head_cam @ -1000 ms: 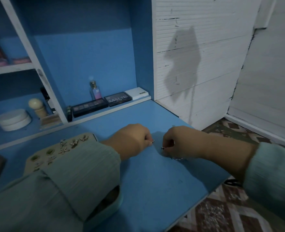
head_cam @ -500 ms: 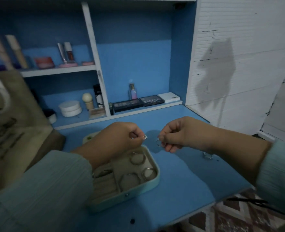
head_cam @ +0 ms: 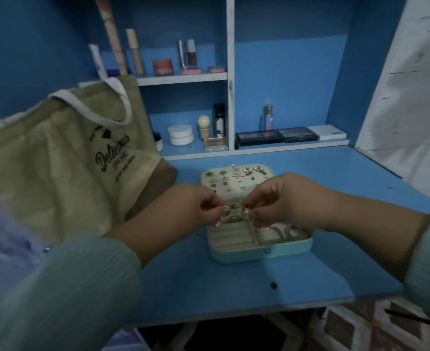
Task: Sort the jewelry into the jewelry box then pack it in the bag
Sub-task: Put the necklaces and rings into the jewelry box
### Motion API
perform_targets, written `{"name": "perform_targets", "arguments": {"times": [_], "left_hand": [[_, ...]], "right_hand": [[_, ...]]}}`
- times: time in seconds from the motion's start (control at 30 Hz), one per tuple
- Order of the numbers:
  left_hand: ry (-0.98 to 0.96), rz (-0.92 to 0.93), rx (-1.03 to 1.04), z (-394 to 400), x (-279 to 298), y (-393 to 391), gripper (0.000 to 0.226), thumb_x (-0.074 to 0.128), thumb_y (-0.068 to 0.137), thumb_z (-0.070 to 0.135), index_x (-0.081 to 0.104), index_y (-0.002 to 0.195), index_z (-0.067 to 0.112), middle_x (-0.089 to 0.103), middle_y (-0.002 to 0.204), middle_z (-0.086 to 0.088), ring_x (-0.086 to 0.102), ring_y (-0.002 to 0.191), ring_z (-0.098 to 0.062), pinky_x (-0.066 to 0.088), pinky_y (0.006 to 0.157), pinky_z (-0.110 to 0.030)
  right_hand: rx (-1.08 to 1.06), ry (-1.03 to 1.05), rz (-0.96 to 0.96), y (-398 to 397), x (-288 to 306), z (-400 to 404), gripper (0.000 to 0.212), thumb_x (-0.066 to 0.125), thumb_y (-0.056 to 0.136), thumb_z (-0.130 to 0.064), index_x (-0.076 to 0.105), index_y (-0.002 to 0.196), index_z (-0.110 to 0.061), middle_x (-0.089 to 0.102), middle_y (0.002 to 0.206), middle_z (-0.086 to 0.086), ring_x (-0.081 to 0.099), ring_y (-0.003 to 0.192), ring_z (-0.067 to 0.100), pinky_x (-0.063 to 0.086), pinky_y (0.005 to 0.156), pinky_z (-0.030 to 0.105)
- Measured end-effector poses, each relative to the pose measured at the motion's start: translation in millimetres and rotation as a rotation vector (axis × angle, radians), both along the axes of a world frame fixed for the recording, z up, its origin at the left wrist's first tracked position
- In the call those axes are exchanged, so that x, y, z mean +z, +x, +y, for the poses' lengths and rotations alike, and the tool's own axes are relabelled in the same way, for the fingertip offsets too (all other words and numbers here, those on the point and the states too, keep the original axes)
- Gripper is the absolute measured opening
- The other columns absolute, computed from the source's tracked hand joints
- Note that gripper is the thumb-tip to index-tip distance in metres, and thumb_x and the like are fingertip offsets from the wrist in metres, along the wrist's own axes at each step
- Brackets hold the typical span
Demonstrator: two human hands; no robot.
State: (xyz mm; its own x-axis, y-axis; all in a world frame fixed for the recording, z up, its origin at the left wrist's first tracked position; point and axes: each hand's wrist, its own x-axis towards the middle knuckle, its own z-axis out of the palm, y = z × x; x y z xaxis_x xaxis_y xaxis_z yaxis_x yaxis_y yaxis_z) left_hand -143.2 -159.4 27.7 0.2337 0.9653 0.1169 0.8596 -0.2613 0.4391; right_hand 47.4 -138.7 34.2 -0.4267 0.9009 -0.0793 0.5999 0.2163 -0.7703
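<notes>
Silver ring (head_cam: 247, 212) pinched in right hand (head_cam: 279, 198).

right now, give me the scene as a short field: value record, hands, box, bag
left hand: pinches a small silver jewelry piece above the box
right hand: pinches another small silver piece
mint-green jewelry box: open on the blue desk, lid panel studded with earrings
beige canvas tote bag: left of the box

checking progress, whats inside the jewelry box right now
The lid holds many small earrings. The tray shows empty ring rolls and hoops in the right compartment. Both hands, left and right, cover the tray's back part.
</notes>
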Motion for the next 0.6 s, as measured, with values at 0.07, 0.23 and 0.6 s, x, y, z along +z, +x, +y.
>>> {"name": "perform_targets", "arguments": {"times": [0.07,0.23,0.6], "left_hand": [[-0.01,-0.015,0.006,-3,-3,-4,0.017,0.063,0.086,0.029,0.071,0.1,0.022,0.052,0.064,0.022,0.048,0.054,0.019,0.036,0.054,-0.001],[-0.036,-0.081,-0.001,-5,-9,-7,0.018,0.064,0.086,0.025,0.072,0.1,0.018,0.048,0.05,0.023,0.046,0.047,0.017,0.033,0.048,-0.003],[-0.023,-0.063,-0.072,-7,-15,-7,0.018,0.064,0.087,0.02,0.072,0.102,0.016,0.046,0.064,0.024,0.046,0.055,0.022,0.032,0.056,-0.002]], "right_hand": [[0.029,0.071,-0.067,-6,-1,-2,0.016,0.071,0.079,-0.013,0.071,0.092,-0.023,0.066,0.064,-0.016,0.058,0.052,-0.01,0.04,0.051,0.002],[0.107,0.278,-0.185,-14,-10,-2,0.018,0.071,0.08,-0.02,0.074,0.097,-0.025,0.057,0.066,-0.023,0.054,0.062,-0.014,0.04,0.057,0.003],[0.114,0.342,-0.172,-15,-19,3,0.023,0.073,0.078,-0.018,0.072,0.1,-0.021,0.068,0.081,-0.01,0.052,0.066,-0.022,0.04,0.063,-0.001]]}}
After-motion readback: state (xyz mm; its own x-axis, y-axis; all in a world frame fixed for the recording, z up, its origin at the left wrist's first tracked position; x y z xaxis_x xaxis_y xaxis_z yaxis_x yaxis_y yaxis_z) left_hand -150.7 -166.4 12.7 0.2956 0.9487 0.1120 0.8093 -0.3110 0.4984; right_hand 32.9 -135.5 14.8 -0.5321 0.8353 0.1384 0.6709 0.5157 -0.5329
